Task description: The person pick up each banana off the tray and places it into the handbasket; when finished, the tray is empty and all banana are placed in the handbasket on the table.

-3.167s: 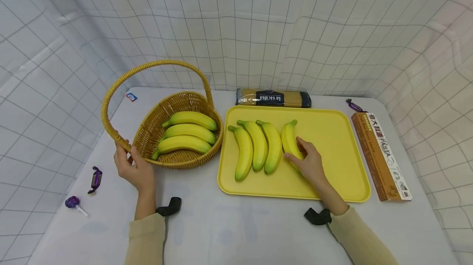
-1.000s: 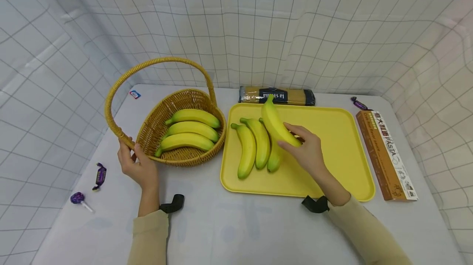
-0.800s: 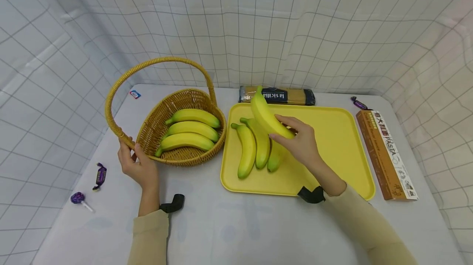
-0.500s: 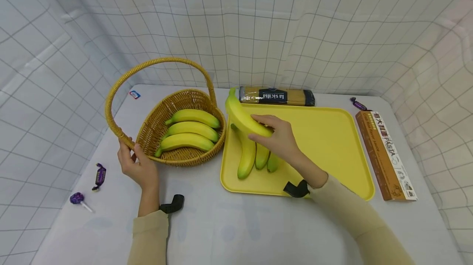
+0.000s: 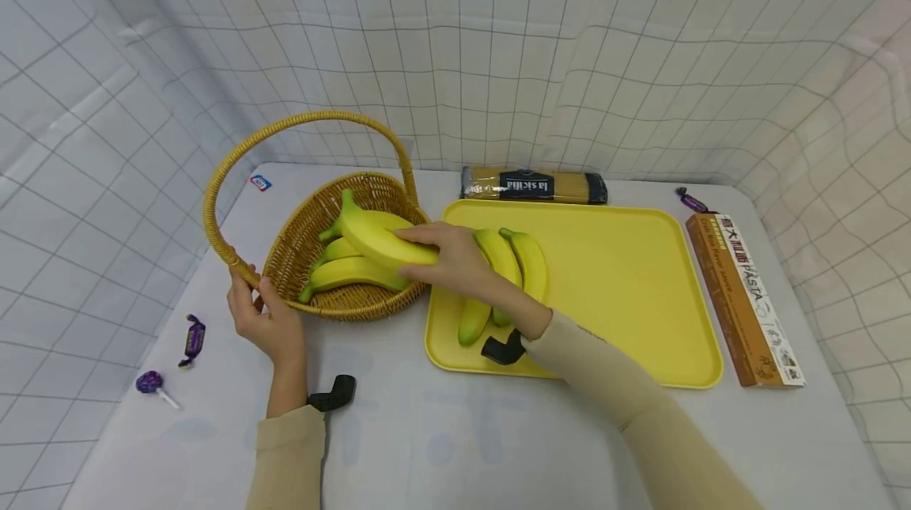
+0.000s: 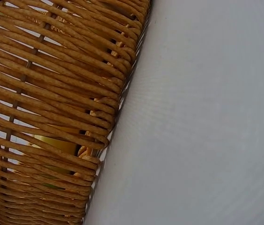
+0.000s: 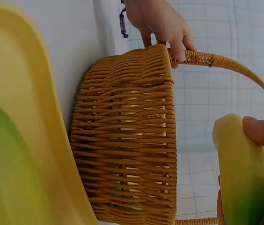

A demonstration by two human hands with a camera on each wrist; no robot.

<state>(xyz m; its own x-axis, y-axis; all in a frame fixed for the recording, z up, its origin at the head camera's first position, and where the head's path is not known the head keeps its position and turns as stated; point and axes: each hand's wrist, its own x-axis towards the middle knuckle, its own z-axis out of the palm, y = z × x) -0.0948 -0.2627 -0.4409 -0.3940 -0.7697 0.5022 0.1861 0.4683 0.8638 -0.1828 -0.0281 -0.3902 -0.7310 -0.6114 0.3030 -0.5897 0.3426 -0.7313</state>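
The right hand [image 5: 455,261] grips a banana [image 5: 380,239], fingers curled round it, above the basket [image 5: 299,245] and its three bananas. The left hand [image 5: 263,320] clasps the basket handle [image 5: 213,233] at its base. Three more bananas lie on the tray [image 5: 626,281].

The right hand [image 5: 455,261] has lifted the fourth banana [image 5: 380,239] off the tray [image 5: 640,296] and carried it left, so it now hangs over the basket [image 5: 299,245], seemingly just above the three lying there. Three bananas remain on the tray.
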